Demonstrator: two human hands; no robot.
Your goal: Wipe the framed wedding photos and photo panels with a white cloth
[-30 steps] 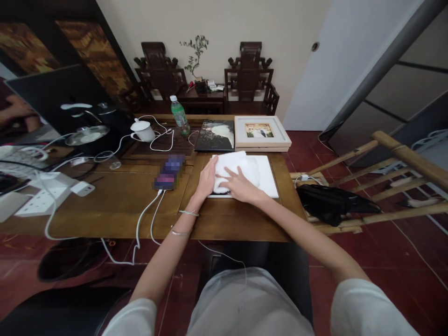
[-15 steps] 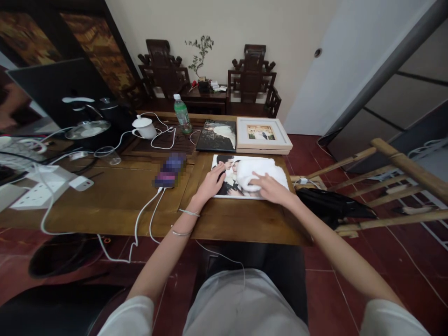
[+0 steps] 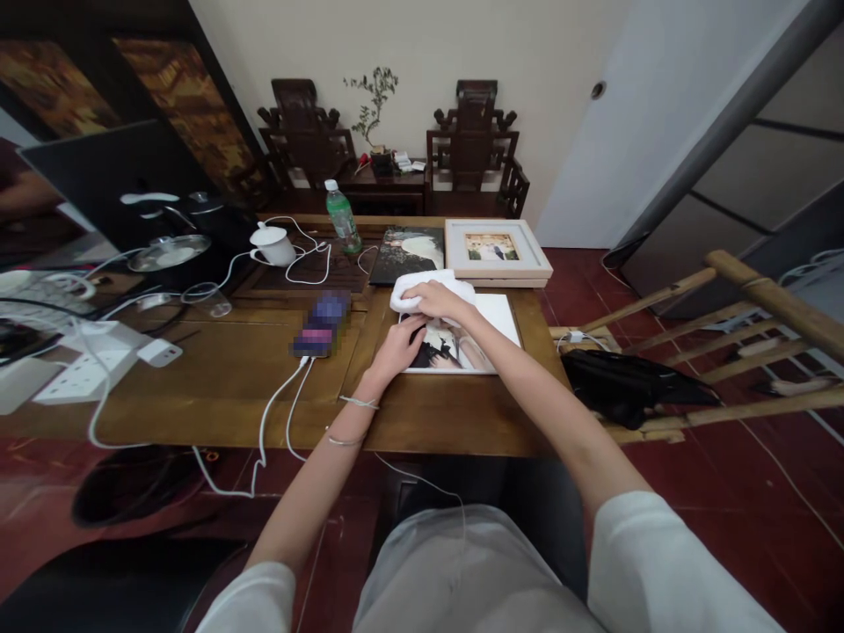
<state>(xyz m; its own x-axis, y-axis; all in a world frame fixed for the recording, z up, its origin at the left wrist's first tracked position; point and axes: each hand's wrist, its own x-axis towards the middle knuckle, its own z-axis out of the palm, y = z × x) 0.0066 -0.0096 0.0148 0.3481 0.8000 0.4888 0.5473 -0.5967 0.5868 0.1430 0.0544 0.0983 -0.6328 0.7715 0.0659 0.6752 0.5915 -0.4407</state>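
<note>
A photo panel (image 3: 499,327) with a couple's picture lies flat on the wooden table (image 3: 462,413) before me. My right hand (image 3: 436,300) grips a folded white cloth (image 3: 409,288) over the panel's far left part. Under that cloth the top of the picture is hidden. My left hand (image 3: 398,345) rests on the panel's left edge, fingers stretched out flat, just below the cloth. Behind the panel lie a dark photo panel (image 3: 407,253) and a pale framed photo (image 3: 494,249), side by side.
A phone (image 3: 321,325) with charging cables lies left of my left hand. Farther back stand a green-labelled bottle (image 3: 342,218) and a lidded white cup (image 3: 272,245). A power strip (image 3: 89,374) sits at far left. A bamboo rack (image 3: 745,325) is beyond the table's right edge.
My right hand has carried the white cloth from the panel's right side to its far left part. The panel's right side now shows. My left hand stays at the left edge.
</note>
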